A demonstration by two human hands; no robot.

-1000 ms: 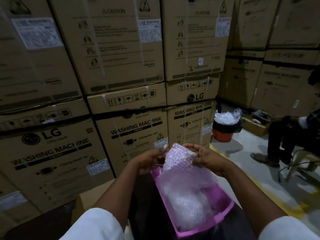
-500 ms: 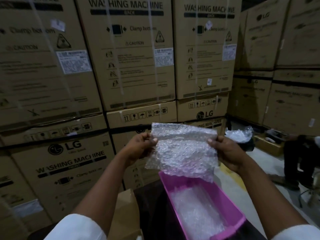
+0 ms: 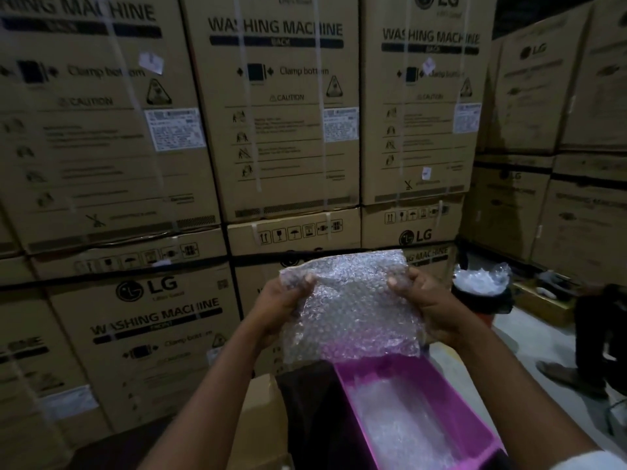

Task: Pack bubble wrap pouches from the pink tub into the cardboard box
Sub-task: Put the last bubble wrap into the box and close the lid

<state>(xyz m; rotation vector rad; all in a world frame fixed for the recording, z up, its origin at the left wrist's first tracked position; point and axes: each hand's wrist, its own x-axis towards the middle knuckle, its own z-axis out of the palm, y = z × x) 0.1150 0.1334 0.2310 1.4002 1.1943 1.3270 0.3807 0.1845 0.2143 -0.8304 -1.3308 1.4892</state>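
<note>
Grey concrete floor (image 3: 529, 337), visible mainly along right side. Stacked washing machine cartons (image 3: 142, 334) stand on it across the back and left. Near the right edge, a dark bin (image 3: 481, 300) stuffed with clear plastic; just beyond it a low flat carton (image 3: 543, 301). A person's shoe (image 3: 566, 376) rests at far right.

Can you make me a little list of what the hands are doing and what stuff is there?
left hand: pinching the pouch's top left corner
right hand: gripping the pouch's right edge
bubble wrap pouch: held up flat, above the tub
pink tub: below the pouch, more bubble wrap inside
cardboard box: low, left of the tub, only partly visible
behind: stacked washing machine boxes
</note>
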